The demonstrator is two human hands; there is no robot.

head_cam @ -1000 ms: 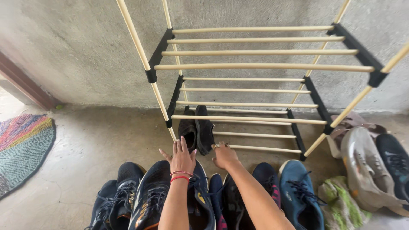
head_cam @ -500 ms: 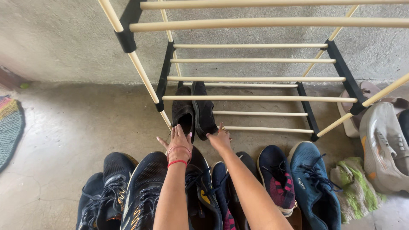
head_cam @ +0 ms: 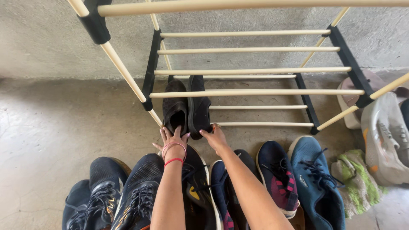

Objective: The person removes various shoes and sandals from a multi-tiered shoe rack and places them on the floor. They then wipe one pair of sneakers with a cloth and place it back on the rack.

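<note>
A person crouches before a shoe rack point(head_cam: 255, 70) of pale wooden rods and black side brackets, set against a rough grey wall. Since a second ago the view has come closer and lower: the woven mat at the left has gone out of sight and the rack's top rod now crosses the upper edge.

Both hands have moved forward to a pair of black shoes point(head_cam: 187, 108) lying side by side at the left end of the lowest shelf, toes pointing to the wall. The left hand point(head_cam: 172, 139), with red bands at the wrist, rests its spread fingers on the heel of the left shoe. The right hand point(head_cam: 216, 137) presses fingertips against the heel of the right shoe. Neither seems to close around a shoe, though the fingertips are partly hidden.

On the concrete floor nearest the person sits a row of dark sneakers point(head_cam: 140, 196), then a blue sneaker point(head_cam: 317, 179). A green and white cloth point(head_cam: 355, 181) and a grey shoe point(head_cam: 385, 140) lie to the right.
</note>
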